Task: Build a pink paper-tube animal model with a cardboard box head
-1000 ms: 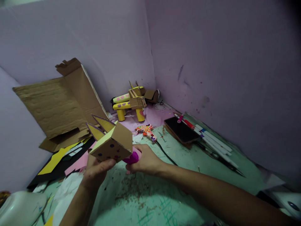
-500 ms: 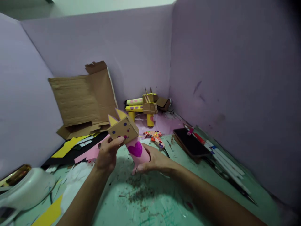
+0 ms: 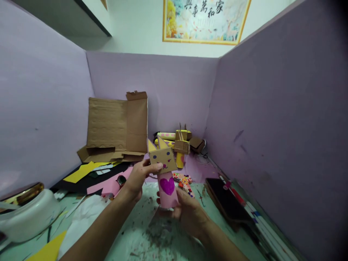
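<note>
Between my hands is a paper cat figure [image 3: 168, 199], its pink tube body marked with a purple heart. Its cardboard box head [image 3: 170, 156] has a drawn face and two yellow pointed ears. My left hand [image 3: 138, 178] pinches the head's lower left, thumb across the front by the mouth. Wrapped round the tube's lower right side is my right hand [image 3: 187, 208], with fingertips showing at the left edge. The figure stands almost upright above the green table [image 3: 136, 232].
Behind stand yellow tube-and-cardboard animals [image 3: 181, 146] and an opened cardboard box [image 3: 108, 123]. A phone [image 3: 228, 201] and several white pens [image 3: 268, 224] lie at the right. At left are pink paper [image 3: 111, 186], yellow paper [image 3: 81, 172] and a white pot-like container [image 3: 32, 221].
The cat figure has turned from leaning left to nearly upright, with both hands still on it. My view has tilted up, bringing a framed picture on the wall into sight.
</note>
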